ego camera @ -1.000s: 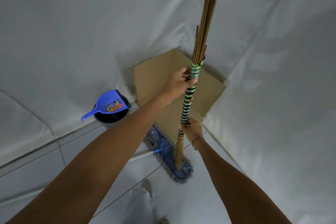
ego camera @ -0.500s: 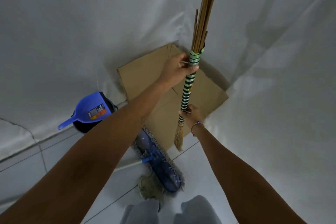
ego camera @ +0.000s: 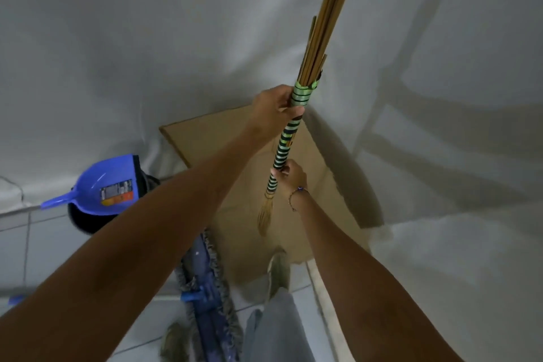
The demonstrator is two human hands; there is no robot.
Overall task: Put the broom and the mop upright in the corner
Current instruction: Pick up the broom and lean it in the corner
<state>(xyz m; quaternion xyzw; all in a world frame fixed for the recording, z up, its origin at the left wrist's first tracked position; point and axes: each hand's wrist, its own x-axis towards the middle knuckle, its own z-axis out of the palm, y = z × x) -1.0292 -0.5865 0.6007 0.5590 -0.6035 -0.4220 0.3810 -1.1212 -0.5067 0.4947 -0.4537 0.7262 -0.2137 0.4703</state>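
The broom (ego camera: 283, 147) is a bundle of thin brown sticks bound with green and black striped tape, held nearly upright above the cardboard in the corner. Its stick end runs up out of the top of the view, and a small straw tuft hangs at the bottom. My left hand (ego camera: 274, 110) grips the broom at the pale green wrap near the top of the tape. My right hand (ego camera: 291, 176) grips the striped part lower down. The mop (ego camera: 210, 282), with a flat blue fringed head, lies on the floor tiles below my left arm; its handle is mostly hidden.
A flattened cardboard sheet (ego camera: 235, 150) lies in the corner where two white sheet-covered walls meet. A blue dustpan (ego camera: 108, 185) rests on a black bucket (ego camera: 80, 222) at the left. My feet and grey trouser legs (ego camera: 276, 326) stand by the mop head.
I have stepped closer to the corner, so the cardboard and mop have slid down the view. The broom has moved over the cardboard; both hands keep their grip.
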